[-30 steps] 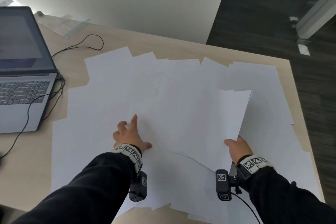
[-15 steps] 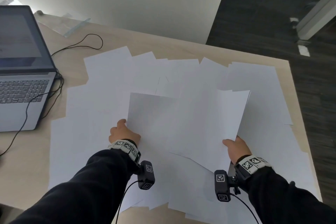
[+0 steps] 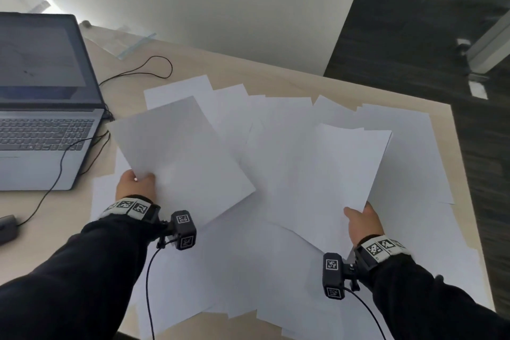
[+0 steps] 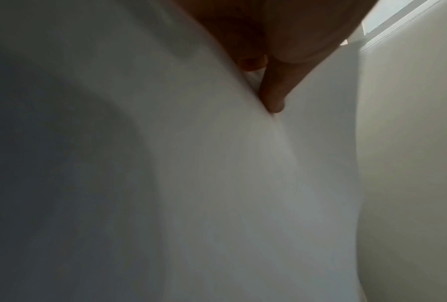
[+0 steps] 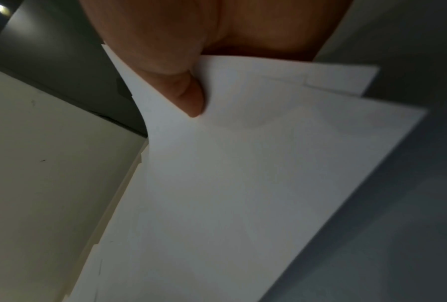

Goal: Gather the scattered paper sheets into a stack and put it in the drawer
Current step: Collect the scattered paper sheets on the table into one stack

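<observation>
Several white paper sheets (image 3: 276, 124) lie spread and overlapping over the wooden table (image 3: 276, 80). My left hand (image 3: 135, 183) pinches the near-left corner of one sheet (image 3: 179, 157) raised off the pile; in the left wrist view the thumb (image 4: 273, 90) presses into that sheet (image 4: 217, 183). My right hand (image 3: 363, 222) grips the near edge of a small stack of sheets (image 3: 345, 174), lifted and tilted; the right wrist view shows the thumb (image 5: 191, 98) on the stack (image 5: 242, 183). No drawer is in view.
An open grey laptop (image 3: 41, 119) stands at the left, with black cables (image 3: 138, 72) trailing over the table beside it. A clear plastic piece (image 3: 132, 41) lies at the far left edge. The table's right edge (image 3: 466, 201) drops to dark floor.
My left hand went from pressing flat on the pile to pinching one sheet and has lifted it up and to the left. The right hand's stack has stayed nearly still.
</observation>
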